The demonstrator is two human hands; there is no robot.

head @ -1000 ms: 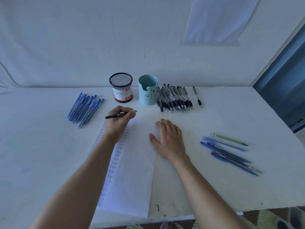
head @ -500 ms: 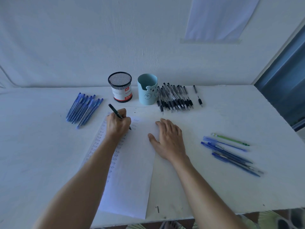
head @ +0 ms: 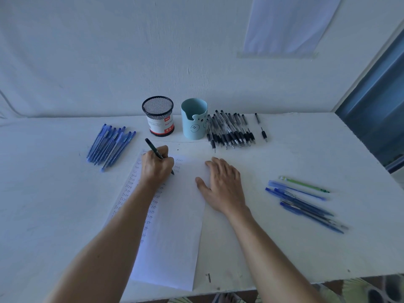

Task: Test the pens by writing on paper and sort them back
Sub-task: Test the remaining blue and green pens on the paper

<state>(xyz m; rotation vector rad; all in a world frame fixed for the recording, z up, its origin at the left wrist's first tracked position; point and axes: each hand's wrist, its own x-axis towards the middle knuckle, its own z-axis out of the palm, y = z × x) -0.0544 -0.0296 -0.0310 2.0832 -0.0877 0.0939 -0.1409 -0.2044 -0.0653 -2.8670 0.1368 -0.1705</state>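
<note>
Mid-frame, my left hand (head: 156, 165) had its fingers (head: 168, 163) curled round the black pen (head: 153, 147), tip on the paper (head: 175, 237), testing it. My right hand (head: 223, 184) lay flat, pinning the sheet. Next, I judged, it should go to the black pens (head: 229, 132) above.

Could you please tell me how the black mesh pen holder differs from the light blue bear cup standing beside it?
The black wire-mesh pen holder is see-through mesh with a red-and-white label round its lower half; the light blue plastic cup has solid walls with a bear face. The holder's rim is an even circle; the cup's rim dips at the front. Both stand upright, side by side, with no pens sticking out.
</note>
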